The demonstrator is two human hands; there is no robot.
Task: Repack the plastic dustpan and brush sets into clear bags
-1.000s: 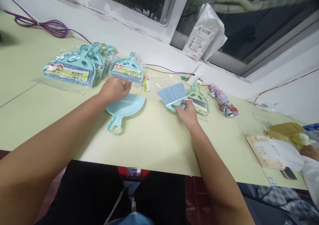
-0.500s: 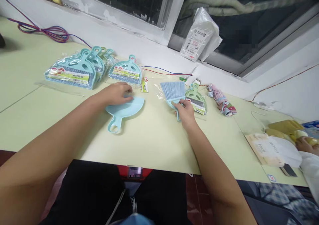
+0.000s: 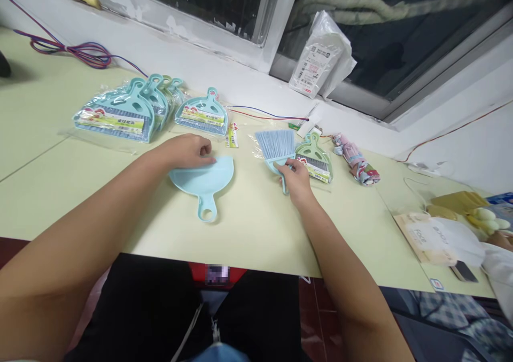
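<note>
A light-blue dustpan (image 3: pixel 203 179) lies on the table with its looped handle toward me. My left hand (image 3: pixel 191 151) is closed at its far left edge, with the fingers curled over the rim and the fingertips partly hidden. To the right, a small blue hand brush (image 3: pixel 277 146) is held by its handle in my right hand (image 3: pixel 297 179), bristles pointing away from me. The brush is just left of a green dustpan-and-brush set (image 3: pixel 315 156) in clear wrapping.
Wrapped blue dustpan sets (image 3: pixel 116 111) stand at the back left, with another wrapped set (image 3: pixel 203 111) beside them. A small label card (image 3: pixel 232 135) lies near the dustpan. A folded umbrella (image 3: pixel 356 159) is at right. Further right are a paper packet (image 3: pixel 425 239), a phone (image 3: pixel 464 271) and a person's sleeve (image 3: pixel 499 268).
The dustpan has turned under my left hand, its handle swinging to the right. My right hand and the brush have shifted slightly left.
</note>
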